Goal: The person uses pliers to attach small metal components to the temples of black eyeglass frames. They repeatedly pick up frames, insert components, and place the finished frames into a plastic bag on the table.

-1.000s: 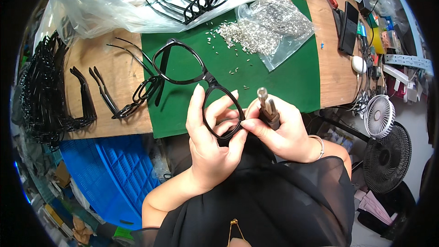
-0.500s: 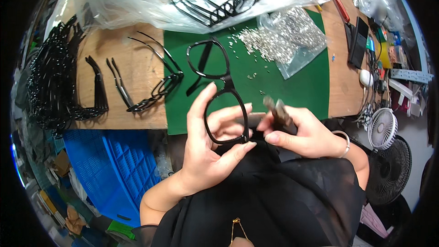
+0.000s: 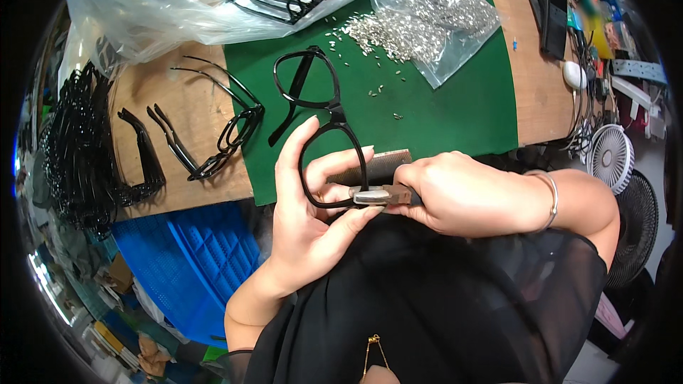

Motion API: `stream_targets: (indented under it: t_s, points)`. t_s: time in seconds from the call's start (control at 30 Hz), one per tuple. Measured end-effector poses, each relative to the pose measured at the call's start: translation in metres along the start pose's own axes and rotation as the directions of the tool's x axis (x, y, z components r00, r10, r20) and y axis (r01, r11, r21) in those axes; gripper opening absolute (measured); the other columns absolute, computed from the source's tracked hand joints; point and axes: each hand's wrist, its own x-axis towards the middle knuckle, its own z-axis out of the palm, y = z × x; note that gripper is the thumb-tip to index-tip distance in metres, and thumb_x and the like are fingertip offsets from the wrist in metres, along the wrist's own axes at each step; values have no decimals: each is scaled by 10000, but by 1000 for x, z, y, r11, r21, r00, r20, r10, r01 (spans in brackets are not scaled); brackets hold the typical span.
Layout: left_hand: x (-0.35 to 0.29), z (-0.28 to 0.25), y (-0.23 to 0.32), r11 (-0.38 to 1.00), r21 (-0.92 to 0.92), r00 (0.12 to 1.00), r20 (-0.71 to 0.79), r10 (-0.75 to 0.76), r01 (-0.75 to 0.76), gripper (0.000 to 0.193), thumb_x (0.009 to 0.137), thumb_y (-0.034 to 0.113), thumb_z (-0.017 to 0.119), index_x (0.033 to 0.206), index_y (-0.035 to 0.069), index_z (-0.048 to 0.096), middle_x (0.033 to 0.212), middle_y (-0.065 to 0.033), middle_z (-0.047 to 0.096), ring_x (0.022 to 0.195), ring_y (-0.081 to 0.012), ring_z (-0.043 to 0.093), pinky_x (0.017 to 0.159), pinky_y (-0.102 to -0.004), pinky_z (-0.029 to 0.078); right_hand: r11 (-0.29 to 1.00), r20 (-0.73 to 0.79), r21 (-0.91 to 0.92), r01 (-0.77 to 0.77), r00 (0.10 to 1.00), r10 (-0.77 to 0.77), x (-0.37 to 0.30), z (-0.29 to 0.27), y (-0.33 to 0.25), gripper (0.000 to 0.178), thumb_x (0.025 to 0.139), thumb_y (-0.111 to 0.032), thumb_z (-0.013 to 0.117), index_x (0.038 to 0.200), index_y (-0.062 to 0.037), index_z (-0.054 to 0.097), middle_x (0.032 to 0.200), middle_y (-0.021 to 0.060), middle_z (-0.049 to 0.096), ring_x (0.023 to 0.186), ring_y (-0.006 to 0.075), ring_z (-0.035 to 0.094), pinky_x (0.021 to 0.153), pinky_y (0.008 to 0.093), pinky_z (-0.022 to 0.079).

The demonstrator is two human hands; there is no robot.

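Note:
My left hand [image 3: 304, 231] grips a black eyeglass frame [image 3: 336, 115] by its lower rim, with fingers spread around the edge and the thumb near the lower corner. The frame has no lenses, and one temple arm extends behind its upper rim. In my right hand [image 3: 469, 195] are metal pliers [image 3: 380, 195], their jaws at the frame's lower corner beside my left thumb. Whether the jaws pinch anything there I cannot tell. Behind the pliers, at the table's front edge, lies a flat, rough metal piece [image 3: 390, 162].
A green mat [image 3: 441, 121] covers the table's middle. On it small silver pieces [image 3: 370, 34] spill from a clear bag [image 3: 455, 28]. More black frames [image 3: 228, 142] stand left, beside a large pile [image 3: 78, 142]. Blue crates [image 3: 192, 263] sit below; a white fan [image 3: 610, 158] stands right.
My right hand has brought the pliers left to the frame's lower corner. The rough metal piece now shows behind them. The whole view has shifted slightly.

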Motion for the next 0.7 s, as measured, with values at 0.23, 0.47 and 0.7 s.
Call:
stream_targets:
  t_s: [0.23, 0.47, 0.7]
  points:
    - [5, 2, 10, 995, 67, 996, -40, -77, 79, 872, 680, -127, 630, 1349, 54, 100, 1157, -197, 483, 858, -158, 601, 698, -216, 500, 990, 10, 128, 51, 999, -52, 1, -9, 12, 317, 809, -249, 565, 866, 63, 571, 740, 246, 593, 746, 373, 593, 682, 415, 472]
    - [8, 2, -12, 994, 55, 996, -9, -90, 90, 882, 661, -118, 642, 1335, 100, 116, 1122, -140, 473, 761, -59, 529, 637, -185, 469, 846, -378, -520, -119, 920, -102, 3, 27, 63, 560, 753, -266, 612, 1137, 110, 453, 766, 132, 561, 695, 246, 553, 618, 334, 434]
    - [-31, -13, -20, 999, -34, 995, -92, 37, -40, 702, 755, -52, 564, 1298, 74, 138, 1096, -218, 470, 664, -153, 568, 628, -268, 507, 904, -498, -410, -126, 861, -106, 6, 16, 57, 342, 734, -152, 623, 1012, 6, 500, 764, 115, 526, 732, 277, 520, 662, 367, 399]
